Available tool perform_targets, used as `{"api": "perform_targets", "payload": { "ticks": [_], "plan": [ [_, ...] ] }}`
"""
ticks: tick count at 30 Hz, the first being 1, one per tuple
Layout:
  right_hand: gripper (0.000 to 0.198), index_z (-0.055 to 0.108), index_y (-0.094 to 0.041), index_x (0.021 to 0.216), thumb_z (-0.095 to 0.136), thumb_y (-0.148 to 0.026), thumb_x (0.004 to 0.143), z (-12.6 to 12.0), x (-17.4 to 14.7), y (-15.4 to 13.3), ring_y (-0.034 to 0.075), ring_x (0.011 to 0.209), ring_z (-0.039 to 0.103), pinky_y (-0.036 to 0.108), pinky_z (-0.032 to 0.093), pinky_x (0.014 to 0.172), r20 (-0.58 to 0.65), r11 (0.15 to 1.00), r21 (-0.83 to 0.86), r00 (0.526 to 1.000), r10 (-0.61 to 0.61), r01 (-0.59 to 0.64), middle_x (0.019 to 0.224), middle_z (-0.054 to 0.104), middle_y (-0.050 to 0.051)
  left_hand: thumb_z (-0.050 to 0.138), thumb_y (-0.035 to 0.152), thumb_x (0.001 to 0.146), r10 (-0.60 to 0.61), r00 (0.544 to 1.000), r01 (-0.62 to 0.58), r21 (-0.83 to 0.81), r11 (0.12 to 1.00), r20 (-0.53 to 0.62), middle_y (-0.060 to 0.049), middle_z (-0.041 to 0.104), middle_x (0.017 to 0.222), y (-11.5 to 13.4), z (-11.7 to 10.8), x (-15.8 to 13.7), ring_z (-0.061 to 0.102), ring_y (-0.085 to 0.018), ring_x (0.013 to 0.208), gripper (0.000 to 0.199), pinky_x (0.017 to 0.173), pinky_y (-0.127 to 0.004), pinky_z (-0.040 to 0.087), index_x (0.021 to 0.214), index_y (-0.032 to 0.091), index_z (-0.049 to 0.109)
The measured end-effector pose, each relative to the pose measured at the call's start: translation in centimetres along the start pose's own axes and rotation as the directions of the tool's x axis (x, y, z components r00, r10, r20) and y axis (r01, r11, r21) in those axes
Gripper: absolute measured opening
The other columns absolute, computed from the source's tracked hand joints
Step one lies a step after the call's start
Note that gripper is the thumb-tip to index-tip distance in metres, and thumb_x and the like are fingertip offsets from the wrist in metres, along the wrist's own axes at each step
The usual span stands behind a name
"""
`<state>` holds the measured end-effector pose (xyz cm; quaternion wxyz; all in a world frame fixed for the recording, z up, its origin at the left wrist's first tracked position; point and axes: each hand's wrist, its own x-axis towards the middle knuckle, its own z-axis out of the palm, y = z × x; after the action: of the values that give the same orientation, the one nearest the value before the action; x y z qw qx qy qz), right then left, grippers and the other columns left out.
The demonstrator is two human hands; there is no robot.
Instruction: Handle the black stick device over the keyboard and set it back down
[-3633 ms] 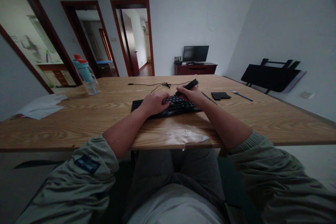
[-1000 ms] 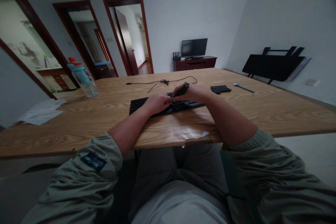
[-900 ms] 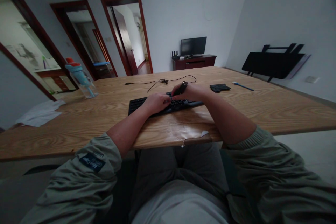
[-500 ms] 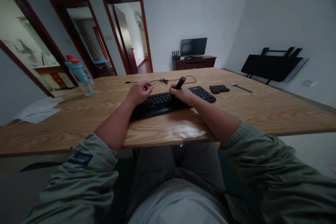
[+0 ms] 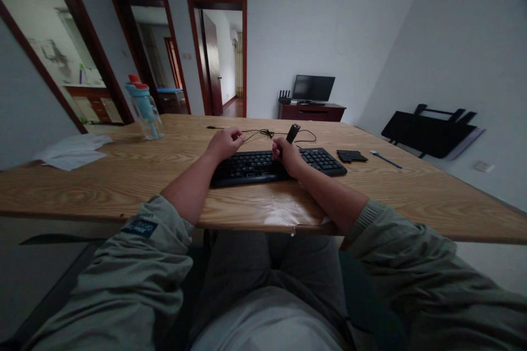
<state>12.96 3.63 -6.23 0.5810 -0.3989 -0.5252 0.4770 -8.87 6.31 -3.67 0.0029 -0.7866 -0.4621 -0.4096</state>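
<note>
A black keyboard (image 5: 247, 169) lies near the table's front edge, its number pad at the right. My right hand (image 5: 290, 158) is closed around a black stick-shaped tool (image 5: 293, 132) above the keys. The tool's upper end tilts to the right; its lower end is hidden by the hand, so its kind cannot be made out. At the keyboard's upper left, my left hand (image 5: 225, 143) has its fingers curled together. Whether something is pinched there is hidden. A thin black cable (image 5: 267, 132) lies bundled behind the keyboard and runs close to the left fingertips.
Right of the keyboard are several small black pieces (image 5: 352, 156) and a blue-handled brush (image 5: 387, 159). A clear bottle with a red cap (image 5: 145, 109) and white tissues (image 5: 76, 152) are at the left. The wooden table (image 5: 144, 186) has a worn front edge.
The view has turned a little left, so everything appears shifted right. The tool is still in my right hand, which has turned slightly over the keys. My left hand stays by the keyboard's corner.
</note>
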Motion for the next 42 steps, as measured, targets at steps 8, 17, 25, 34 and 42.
{"api": "perform_targets", "payload": {
  "ticks": [8, 17, 25, 34, 42],
  "plan": [
    [0.019, 0.045, -0.022, 0.060, 0.055, -0.030, 0.074, 0.2, 0.4, 0.4, 0.009, 0.046, 0.037, 0.023, 0.041, 0.048, -0.058, 0.999, 0.030, 0.998, -0.023, 0.025, 0.054, 0.042, -0.004, 0.054, 0.040, 0.085, 0.007, 1.000, -0.008, -0.019, 1.000, -0.006, -0.006, 0.068, 0.073, -0.3, 0.1, 0.0, 0.055, -0.017, 0.066, 0.030, 0.063, -0.030, 0.038, 0.080, 0.016, 0.071],
    [0.018, 0.050, -0.021, 0.060, 0.054, -0.028, 0.075, 0.1, 0.7, 1.0, 0.010, 0.045, 0.044, 0.024, 0.040, 0.046, -0.060, 0.981, -0.165, 0.991, -0.117, 0.106, 0.051, 0.044, -0.004, 0.055, 0.037, 0.084, -0.006, 1.000, 0.006, -0.023, 1.000, -0.013, -0.006, 0.069, 0.072, 0.0, 0.0, 0.0, 0.057, -0.018, 0.066, 0.028, 0.063, -0.031, 0.038, 0.079, 0.015, 0.072],
    [0.017, 0.046, -0.022, 0.062, 0.056, -0.026, 0.075, 0.7, 1.2, 1.5, 0.010, 0.044, 0.043, 0.024, 0.037, 0.043, -0.125, 0.969, -0.209, 0.979, -0.163, 0.135, 0.054, 0.045, -0.005, 0.055, 0.035, 0.082, -0.004, 0.999, 0.006, -0.057, 0.998, 0.037, -0.006, 0.070, 0.075, -0.3, 0.6, -0.1, 0.057, -0.018, 0.069, 0.027, 0.066, -0.030, 0.040, 0.077, 0.015, 0.071],
    [0.021, 0.050, -0.021, 0.063, 0.054, -0.033, 0.080, 2.0, 2.2, 1.5, 0.013, 0.050, 0.045, 0.025, 0.035, 0.047, -0.316, 0.935, -0.354, 0.936, -0.154, 0.034, 0.057, 0.049, 0.000, 0.056, 0.033, 0.082, -0.066, 0.996, 0.070, -0.083, 0.994, 0.059, -0.006, 0.071, 0.074, -1.2, 1.5, -0.2, 0.059, -0.019, 0.070, 0.026, 0.068, -0.030, 0.042, 0.075, 0.014, 0.072],
    [0.027, 0.059, -0.019, 0.065, 0.048, -0.036, 0.083, 3.0, 2.6, 0.8, 0.021, 0.064, 0.057, 0.030, 0.042, 0.062, -0.309, 0.794, -0.608, 0.921, -0.236, -0.001, 0.066, 0.062, 0.009, 0.057, 0.035, 0.081, -0.127, 0.991, 0.131, -0.105, 0.986, 0.043, -0.006, 0.072, 0.074, -1.5, 1.8, -0.5, 0.061, -0.019, 0.069, 0.027, 0.067, -0.030, 0.042, 0.075, 0.015, 0.073]
  ]
}}
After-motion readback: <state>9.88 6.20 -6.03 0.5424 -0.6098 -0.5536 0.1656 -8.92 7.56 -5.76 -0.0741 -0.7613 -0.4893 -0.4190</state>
